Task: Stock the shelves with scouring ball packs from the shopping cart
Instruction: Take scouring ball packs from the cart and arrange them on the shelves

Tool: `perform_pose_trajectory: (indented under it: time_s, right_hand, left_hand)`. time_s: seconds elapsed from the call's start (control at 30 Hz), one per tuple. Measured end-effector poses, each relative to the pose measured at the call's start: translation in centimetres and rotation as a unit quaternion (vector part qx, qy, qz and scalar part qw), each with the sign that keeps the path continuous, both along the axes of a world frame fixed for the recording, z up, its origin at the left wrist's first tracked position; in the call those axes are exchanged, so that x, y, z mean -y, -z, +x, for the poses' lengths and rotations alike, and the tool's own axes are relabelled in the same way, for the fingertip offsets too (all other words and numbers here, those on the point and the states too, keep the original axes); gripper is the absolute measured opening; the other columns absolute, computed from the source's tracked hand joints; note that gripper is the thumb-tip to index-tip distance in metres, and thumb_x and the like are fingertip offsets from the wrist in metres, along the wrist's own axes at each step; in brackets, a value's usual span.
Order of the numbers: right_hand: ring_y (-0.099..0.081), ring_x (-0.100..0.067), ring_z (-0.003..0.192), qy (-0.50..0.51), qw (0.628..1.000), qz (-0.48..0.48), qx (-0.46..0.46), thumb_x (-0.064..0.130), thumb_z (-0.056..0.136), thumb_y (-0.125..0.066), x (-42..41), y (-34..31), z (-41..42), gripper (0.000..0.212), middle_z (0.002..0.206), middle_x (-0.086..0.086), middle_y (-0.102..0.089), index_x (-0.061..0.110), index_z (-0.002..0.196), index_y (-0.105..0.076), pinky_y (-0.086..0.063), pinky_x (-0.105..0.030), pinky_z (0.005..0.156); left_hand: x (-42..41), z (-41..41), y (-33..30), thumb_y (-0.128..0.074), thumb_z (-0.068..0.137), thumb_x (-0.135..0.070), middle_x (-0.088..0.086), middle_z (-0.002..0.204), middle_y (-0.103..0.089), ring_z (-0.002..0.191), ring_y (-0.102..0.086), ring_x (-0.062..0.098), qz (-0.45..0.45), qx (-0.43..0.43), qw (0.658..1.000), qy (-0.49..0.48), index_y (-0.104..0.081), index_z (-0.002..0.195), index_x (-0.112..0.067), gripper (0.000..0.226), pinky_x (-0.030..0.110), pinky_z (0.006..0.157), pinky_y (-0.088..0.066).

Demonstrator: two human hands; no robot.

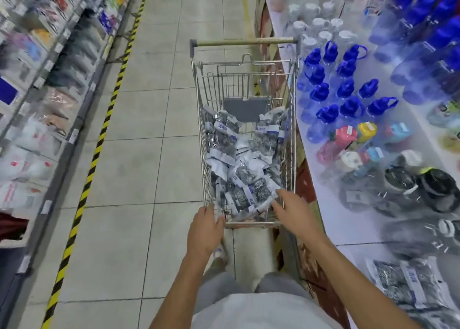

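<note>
A metal shopping cart (291,85) stands in the aisle in front of me, with several scouring ball packs (239,169) piled in its basket. My left hand (205,226) reaches over the near left corner of the basket, fingers relaxed, holding nothing. My right hand (291,209) stretches over the near right corner with straight fingers next to the nearest packs. A few scouring ball packs (408,286) lie on the white display table (331,219) at my lower right.
The white table on the right carries blue-capped bottles (346,89), colourful cups (348,139) and dark containers (423,187). Shelves of hanging goods (42,85) line the left, bordered by yellow-black floor tape (99,139). The tiled aisle floor (154,119) lies between.
</note>
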State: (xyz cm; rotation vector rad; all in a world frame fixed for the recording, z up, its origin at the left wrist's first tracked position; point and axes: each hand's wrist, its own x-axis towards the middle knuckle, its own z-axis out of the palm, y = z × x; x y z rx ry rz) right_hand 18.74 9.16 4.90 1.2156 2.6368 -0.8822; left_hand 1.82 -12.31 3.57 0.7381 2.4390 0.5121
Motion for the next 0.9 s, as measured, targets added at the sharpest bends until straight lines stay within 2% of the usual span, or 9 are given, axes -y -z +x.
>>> perform_pose_trajectory:
  time_s: [0.1,0.2,0.27,0.33,0.43,0.5,0.6,0.73,0.9]
  right_hand:
    - [-0.061,-0.024,0.127,0.045,0.998,-0.047,0.0,0.044,0.105,-0.053,-3.5,0.7,-4.8,0.051,0.148,-0.005,-0.059,0.02,0.15,-0.05,-0.049,-0.041,0.105]
    - [-0.06,-0.023,0.128,0.12,0.987,-0.105,-0.012,0.041,0.105,-0.055,-6.6,1.4,-9.1,0.052,0.147,-0.008,-0.06,0.017,0.15,-0.049,-0.045,-0.035,0.103]
    - [-0.062,-0.017,0.118,0.167,0.975,-0.143,-0.019,0.041,0.105,-0.057,-8.8,2.1,-11.9,0.052,0.144,-0.008,-0.062,0.018,0.151,-0.048,-0.043,-0.03,0.099]
    - [-0.065,-0.018,0.108,0.211,0.963,-0.17,-0.008,0.043,0.104,-0.057,-11.1,3.2,-14.3,0.056,0.14,-0.009,-0.064,0.019,0.153,-0.044,-0.053,-0.039,0.098]
    - [-0.064,-0.031,0.12,0.242,0.95,-0.197,0.003,0.042,0.105,-0.055,-14.7,5.5,-17.3,0.059,0.144,-0.012,-0.06,0.013,0.154,-0.041,-0.052,-0.052,0.104]
    - [-0.061,-0.03,0.119,0.272,0.939,-0.211,-0.005,0.04,0.105,-0.056,-17.0,7.2,-19.1,0.058,0.145,-0.013,-0.058,0.011,0.153,-0.041,-0.049,-0.046,0.104]
    - [-0.064,-0.029,0.108,0.306,0.922,-0.237,-0.005,0.037,0.103,-0.06,-20.2,9.8,-21.5,0.061,0.137,-0.011,-0.06,0.01,0.154,-0.039,-0.052,-0.043,0.092]
    - [-0.064,-0.035,0.117,0.335,0.908,-0.251,0.006,0.033,0.102,-0.064,-24.2,13.1,-23.3,0.057,0.137,-0.015,-0.059,0.009,0.148,-0.041,-0.053,-0.055,0.102]
    - [-0.058,-0.029,0.119,0.37,0.888,-0.274,0.014,0.035,0.101,-0.065,-26.7,15.9,-24.5,0.069,0.151,-0.017,-0.05,0.012,0.156,-0.031,-0.048,-0.051,0.106]
  left_hand:
    - [-3.9,-5.2,1.2,-0.048,0.106,-0.039,0.01,0.145,-0.054,0.132,-0.052,0.028,0.002,0.027,1.0,0.011,-0.046,0.152,-0.013,0.052,0.04,0.106,-0.046]
    - [-7.7,-10.2,2.2,-0.049,0.106,-0.038,0.011,0.144,-0.054,0.129,-0.054,0.029,0.001,0.052,0.998,0.022,-0.047,0.149,-0.013,0.05,0.041,0.105,-0.047]
    - [-10.6,-13.6,2.9,-0.049,0.106,-0.038,0.012,0.144,-0.054,0.13,-0.053,0.03,-0.005,0.056,0.998,0.042,-0.045,0.151,-0.009,0.053,0.041,0.105,-0.046]
    - [-13.8,-16.9,3.9,-0.05,0.106,-0.035,0.015,0.145,-0.052,0.133,-0.052,0.032,-0.012,0.065,0.996,0.053,-0.042,0.153,-0.007,0.055,0.04,0.106,-0.045]
    - [-18.6,-21.0,5.6,-0.053,0.106,-0.033,0.017,0.149,-0.05,0.137,-0.049,0.035,-0.015,0.078,0.996,0.05,-0.039,0.155,-0.006,0.058,0.044,0.11,-0.043]
    - [-22.0,-23.3,7.0,-0.055,0.105,-0.031,0.02,0.149,-0.049,0.138,-0.048,0.036,-0.022,0.085,0.995,0.047,-0.039,0.156,-0.005,0.059,0.046,0.114,-0.043]
    - [-26.0,-25.9,9.6,-0.06,0.103,-0.031,0.021,0.15,-0.047,0.138,-0.049,0.038,-0.044,0.099,0.994,0.032,-0.042,0.152,-0.005,0.059,0.049,0.115,-0.042]
    - [-29.3,-27.8,12.9,-0.067,0.099,-0.026,0.02,0.139,-0.054,0.123,-0.059,0.036,-0.062,0.139,0.988,-0.005,-0.052,0.14,-0.005,0.048,0.053,0.11,-0.048]
    - [-30.7,-29.3,15.8,-0.071,0.095,-0.018,0.021,0.14,-0.048,0.128,-0.053,0.038,-0.103,0.155,0.981,-0.054,-0.045,0.141,-0.005,0.054,0.05,0.116,-0.043]
